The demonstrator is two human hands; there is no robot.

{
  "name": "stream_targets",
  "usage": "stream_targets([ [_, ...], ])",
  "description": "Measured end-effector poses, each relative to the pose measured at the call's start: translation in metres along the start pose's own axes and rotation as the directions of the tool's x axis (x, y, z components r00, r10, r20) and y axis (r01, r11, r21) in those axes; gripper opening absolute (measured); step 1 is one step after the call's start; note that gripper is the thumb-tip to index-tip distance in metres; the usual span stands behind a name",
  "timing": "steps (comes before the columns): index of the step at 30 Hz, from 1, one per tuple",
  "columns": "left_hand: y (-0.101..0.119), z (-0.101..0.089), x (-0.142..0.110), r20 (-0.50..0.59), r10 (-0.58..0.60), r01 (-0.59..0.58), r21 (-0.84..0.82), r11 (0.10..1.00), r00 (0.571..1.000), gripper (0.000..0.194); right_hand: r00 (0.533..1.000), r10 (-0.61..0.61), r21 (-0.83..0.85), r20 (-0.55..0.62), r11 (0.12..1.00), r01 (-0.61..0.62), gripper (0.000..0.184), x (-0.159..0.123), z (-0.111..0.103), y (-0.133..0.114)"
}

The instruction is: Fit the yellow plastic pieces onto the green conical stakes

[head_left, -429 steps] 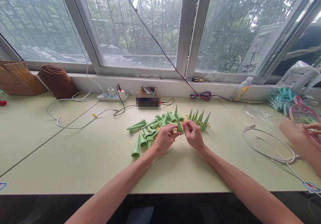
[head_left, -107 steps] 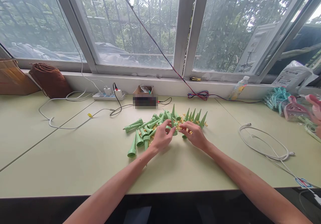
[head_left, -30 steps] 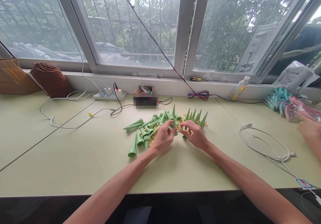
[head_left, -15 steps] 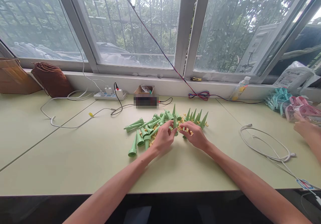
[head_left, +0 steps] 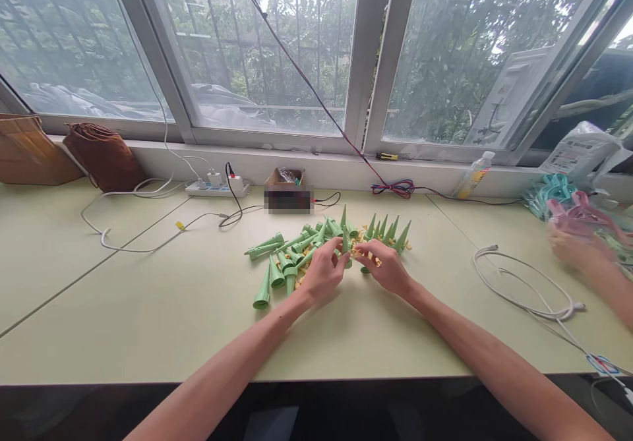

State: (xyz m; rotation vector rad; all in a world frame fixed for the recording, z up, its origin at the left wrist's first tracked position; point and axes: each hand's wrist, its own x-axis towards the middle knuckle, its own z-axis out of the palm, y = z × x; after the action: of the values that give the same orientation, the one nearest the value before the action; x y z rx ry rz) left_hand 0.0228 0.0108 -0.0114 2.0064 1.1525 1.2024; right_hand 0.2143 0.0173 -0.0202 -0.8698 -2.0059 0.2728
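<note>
My left hand [head_left: 324, 271] is closed around a green plastic spike [head_left: 345, 240], which stands point up between its fingers. Close beside it, my right hand [head_left: 388, 267] pinches a small yellow piece [head_left: 357, 251] against the side of that spike. Whether the piece sits in the spike is hidden by my fingertips. To the left lies a pile of green spikes [head_left: 276, 276] with yellow pieces mixed in. Several upright spikes [head_left: 389, 230], with yellow parts at their bases, stand just beyond my right hand.
Behind the pile are a small cardboard box [head_left: 285, 177] and a white power strip [head_left: 210, 188]. A coiled white cable [head_left: 524, 283] lies to the right. At the far right, another person's hand [head_left: 578, 253] is at pink plastic items [head_left: 576, 213]. A bottle [head_left: 475, 176] leans by the window.
My hands keep nearly the same pose at the green spike. At the far right, the other person's hand has moved left across the pink items.
</note>
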Motion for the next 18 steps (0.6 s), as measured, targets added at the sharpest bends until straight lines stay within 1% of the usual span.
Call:
stream_targets([
  [4,-0.0003,0.0001,0.0003,-0.002,0.008,-0.008,-0.004,1.0,1.0,0.019,1.0,0.021,0.0,-0.001,1.0,-0.021,0.021,0.0004,-0.0008,-0.0013],
  [11,-0.001,0.0005,0.0002,-0.002,0.0,0.0,-0.005,1.0,1.0,0.019,1.0,-0.016,0.004,0.001,1.0,0.016,0.02,0.0005,-0.0009,-0.0011],
  [16,-0.0003,0.0,-0.0002,0.009,0.004,-0.004,-0.008,1.0,1.0,0.019,1.0,0.017,0.011,-0.009,1.0,-0.017,0.022,0.0006,-0.0006,-0.001],
  [18,0.0,-0.0002,0.0,0.002,0.004,-0.004,-0.009,1.0,1.0,0.02,1.0,0.011,-0.002,-0.002,1.0,-0.011,0.02,0.0006,-0.001,-0.0014],
])
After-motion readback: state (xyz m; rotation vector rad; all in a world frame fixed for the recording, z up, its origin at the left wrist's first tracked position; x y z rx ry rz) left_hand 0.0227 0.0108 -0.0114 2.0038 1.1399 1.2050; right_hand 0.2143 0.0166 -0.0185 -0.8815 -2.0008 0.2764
